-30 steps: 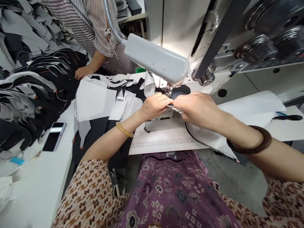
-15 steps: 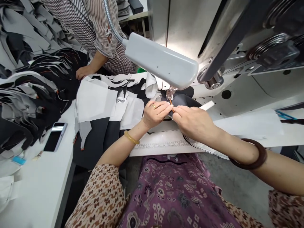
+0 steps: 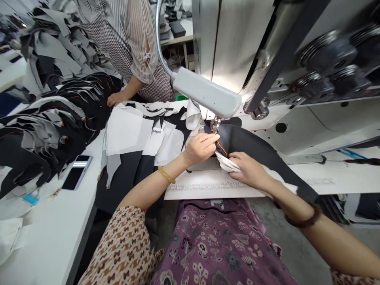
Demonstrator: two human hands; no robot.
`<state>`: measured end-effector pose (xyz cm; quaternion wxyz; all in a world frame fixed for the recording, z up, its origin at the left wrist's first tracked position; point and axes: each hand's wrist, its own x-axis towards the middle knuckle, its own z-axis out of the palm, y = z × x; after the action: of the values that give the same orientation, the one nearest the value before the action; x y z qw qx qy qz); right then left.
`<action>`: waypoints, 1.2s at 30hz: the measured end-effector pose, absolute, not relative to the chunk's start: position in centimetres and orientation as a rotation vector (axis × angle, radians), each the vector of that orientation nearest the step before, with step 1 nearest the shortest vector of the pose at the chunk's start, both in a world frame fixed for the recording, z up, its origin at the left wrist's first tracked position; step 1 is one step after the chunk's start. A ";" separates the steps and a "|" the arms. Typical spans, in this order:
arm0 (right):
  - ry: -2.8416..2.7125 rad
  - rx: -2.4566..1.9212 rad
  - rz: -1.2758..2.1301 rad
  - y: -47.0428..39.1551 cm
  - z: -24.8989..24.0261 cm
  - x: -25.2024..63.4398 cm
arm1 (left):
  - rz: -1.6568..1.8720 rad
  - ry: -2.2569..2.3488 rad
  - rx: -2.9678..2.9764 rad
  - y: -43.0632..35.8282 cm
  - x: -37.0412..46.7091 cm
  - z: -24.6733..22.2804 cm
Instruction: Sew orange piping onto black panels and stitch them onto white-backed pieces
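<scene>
A black fabric piece (image 3: 255, 140) with a white underside lies across the sewing machine's bed, and orange piping (image 3: 221, 147) runs along its edge toward the presser foot (image 3: 215, 124). Just in front of that foot, my left hand (image 3: 200, 149) pinches the piped edge between closed fingers. To the right, my right hand (image 3: 249, 168) is closed on the same fabric, where the white underside (image 3: 227, 163) is folded up. The fingertips of my right hand are partly hidden by the cloth.
A grey lamp (image 3: 208, 92) hangs above the needle area. Left of my hands lie stacked white and black cut pieces (image 3: 127, 130). A phone (image 3: 77, 172) rests on the left table, near piled fabric (image 3: 50, 138). Another person's hand (image 3: 118, 97) touches that pile.
My right hand has moved right and toward me, away from my left hand, and the fabric's white underside and more piping now show. The camera view has shifted slightly.
</scene>
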<state>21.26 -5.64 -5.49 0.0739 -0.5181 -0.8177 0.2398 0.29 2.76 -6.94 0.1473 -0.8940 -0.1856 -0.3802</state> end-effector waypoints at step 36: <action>-2.922 -1.629 0.187 -3.8 4.4 20.5 | -0.661 -0.252 -2.458 3.8 0.8 -5.2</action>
<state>20.55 -3.80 4.42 -0.1044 -0.4834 -0.8674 0.0555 0.84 3.80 -5.17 0.2877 -0.9203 -0.0945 -0.2475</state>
